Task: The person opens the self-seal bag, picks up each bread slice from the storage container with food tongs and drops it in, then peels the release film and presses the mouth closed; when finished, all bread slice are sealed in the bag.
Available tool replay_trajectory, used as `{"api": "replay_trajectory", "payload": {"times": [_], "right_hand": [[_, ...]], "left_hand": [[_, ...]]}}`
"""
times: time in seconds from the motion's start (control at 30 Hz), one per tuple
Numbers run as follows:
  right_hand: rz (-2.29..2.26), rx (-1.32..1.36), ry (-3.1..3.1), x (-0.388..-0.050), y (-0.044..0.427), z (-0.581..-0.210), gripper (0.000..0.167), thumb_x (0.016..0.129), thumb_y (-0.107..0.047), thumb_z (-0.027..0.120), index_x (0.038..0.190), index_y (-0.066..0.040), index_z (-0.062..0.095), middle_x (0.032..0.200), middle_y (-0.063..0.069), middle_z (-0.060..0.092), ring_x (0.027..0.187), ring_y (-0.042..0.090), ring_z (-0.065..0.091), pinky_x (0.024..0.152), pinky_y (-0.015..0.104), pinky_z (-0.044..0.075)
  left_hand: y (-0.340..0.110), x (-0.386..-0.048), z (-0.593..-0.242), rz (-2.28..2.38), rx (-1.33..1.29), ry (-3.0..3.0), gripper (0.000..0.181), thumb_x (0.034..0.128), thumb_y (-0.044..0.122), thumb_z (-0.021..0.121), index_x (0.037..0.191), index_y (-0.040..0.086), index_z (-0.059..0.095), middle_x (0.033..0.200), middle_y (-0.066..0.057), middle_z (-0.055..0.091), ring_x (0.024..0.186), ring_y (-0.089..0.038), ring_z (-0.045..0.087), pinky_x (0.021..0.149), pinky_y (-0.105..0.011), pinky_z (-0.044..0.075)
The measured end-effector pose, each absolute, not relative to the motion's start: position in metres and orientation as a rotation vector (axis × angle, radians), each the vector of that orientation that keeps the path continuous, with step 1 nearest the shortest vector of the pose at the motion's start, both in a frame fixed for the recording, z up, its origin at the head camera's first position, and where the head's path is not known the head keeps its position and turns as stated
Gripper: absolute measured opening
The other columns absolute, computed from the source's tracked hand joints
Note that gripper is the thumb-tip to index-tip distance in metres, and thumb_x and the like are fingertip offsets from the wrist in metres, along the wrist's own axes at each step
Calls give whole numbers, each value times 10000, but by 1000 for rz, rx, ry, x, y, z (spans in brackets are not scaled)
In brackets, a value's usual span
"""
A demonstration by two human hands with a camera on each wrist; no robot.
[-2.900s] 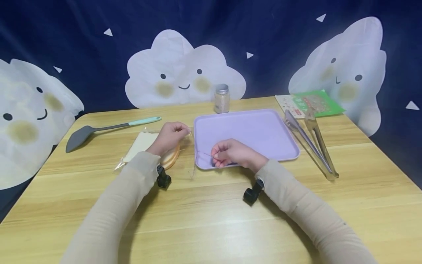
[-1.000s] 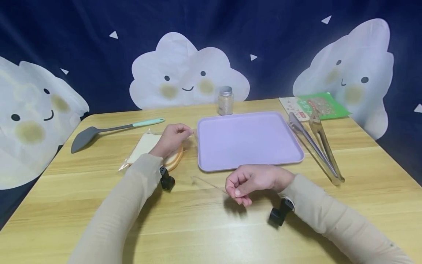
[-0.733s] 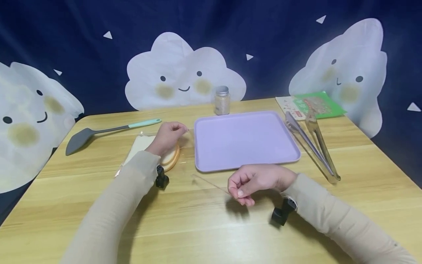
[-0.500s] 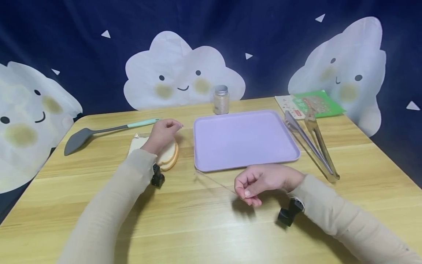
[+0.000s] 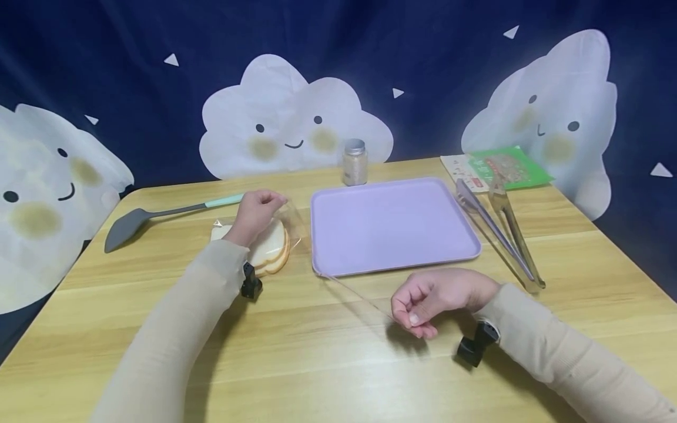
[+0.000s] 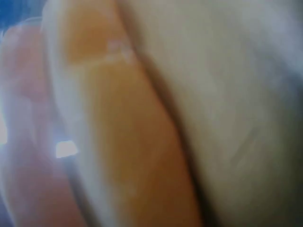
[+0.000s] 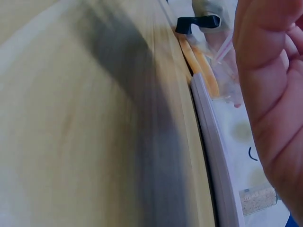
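Two slices of bread [image 5: 271,247] lie in a clear plastic bag [image 5: 295,226] on the left of the table. My left hand [image 5: 255,216] is above them, its thumb and fingers pinching the bag's edge. Part of the bread is hidden under that hand; the left wrist view has a blurred close-up of the brown crust [image 6: 128,142]. Between thumb and finger, my right hand [image 5: 441,298] pinches one end of a thin, narrow strip [image 5: 362,298]. The strip stretches left towards the near-left corner of the purple tray [image 5: 394,226]. What it is made of is unclear.
Left of the bread lies a grey spatula [image 5: 127,229] with a mint handle. Behind the tray stands a glass jar [image 5: 355,163] with a metal lid. Metal tongs [image 5: 502,229] lie right of the tray, by a green packet [image 5: 510,167] at the back.
My right hand has drawn back from over the tray to the near right, carrying the strip. The left hand has shifted slightly left, and the bag's edge now stands up beside the bread.
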State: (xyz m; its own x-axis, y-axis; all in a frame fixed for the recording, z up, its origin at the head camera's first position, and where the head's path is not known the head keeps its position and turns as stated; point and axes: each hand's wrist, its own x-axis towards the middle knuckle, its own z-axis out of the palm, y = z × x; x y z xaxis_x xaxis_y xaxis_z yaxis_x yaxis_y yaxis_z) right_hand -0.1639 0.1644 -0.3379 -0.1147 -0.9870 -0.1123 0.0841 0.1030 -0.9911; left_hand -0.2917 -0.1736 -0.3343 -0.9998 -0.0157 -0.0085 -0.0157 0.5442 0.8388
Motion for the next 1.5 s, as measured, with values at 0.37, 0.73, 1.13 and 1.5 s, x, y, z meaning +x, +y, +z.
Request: {"api": "replay_trajectory", "payload": {"times": [0.37, 0.73, 1.13, 1.5], "right_hand": [[-1156, -1137, 1210, -160, 170, -341, 184, 887, -42, 461, 768, 98, 456, 598, 290, 442, 519, 94, 482, 497, 202, 437], [-1242, -938, 1497, -167, 190, -337, 180, 904, -12, 474, 822, 145, 449, 673, 101, 529, 598, 16, 517, 575, 149, 455], [-1319, -555, 1999, -182, 240, -334, 344, 905, -73, 544, 1153, 165, 515, 779, 47, 590, 660, 98, 579, 616, 261, 531], [-1336, -415, 2150, -181, 253, -320, 432, 928, -128, 534, 1250, 148, 450, 795, 77, 616, 697, 125, 581, 647, 292, 529]], "left_hand": [[-172, -295, -334, -1497, 94, -2763, 278, 930, 263, 556, 1039, 27, 655, 1098, -104, 626, 879, -174, 486, 730, -270, 419], [-179, -293, -332, -1502, 69, -2723, 317, 931, 252, 535, 1084, -6, 638, 1136, -152, 611, 940, -202, 487, 767, -264, 414], [-181, -291, -339, -1517, 69, -2705, 341, 929, 285, 545, 1098, 5, 641, 1130, -126, 613, 877, -156, 479, 718, -235, 421], [-181, -290, -336, -1525, 83, -2690, 344, 933, 285, 542, 1111, 8, 640, 1146, -123, 611, 886, -141, 478, 707, -216, 414]]}}
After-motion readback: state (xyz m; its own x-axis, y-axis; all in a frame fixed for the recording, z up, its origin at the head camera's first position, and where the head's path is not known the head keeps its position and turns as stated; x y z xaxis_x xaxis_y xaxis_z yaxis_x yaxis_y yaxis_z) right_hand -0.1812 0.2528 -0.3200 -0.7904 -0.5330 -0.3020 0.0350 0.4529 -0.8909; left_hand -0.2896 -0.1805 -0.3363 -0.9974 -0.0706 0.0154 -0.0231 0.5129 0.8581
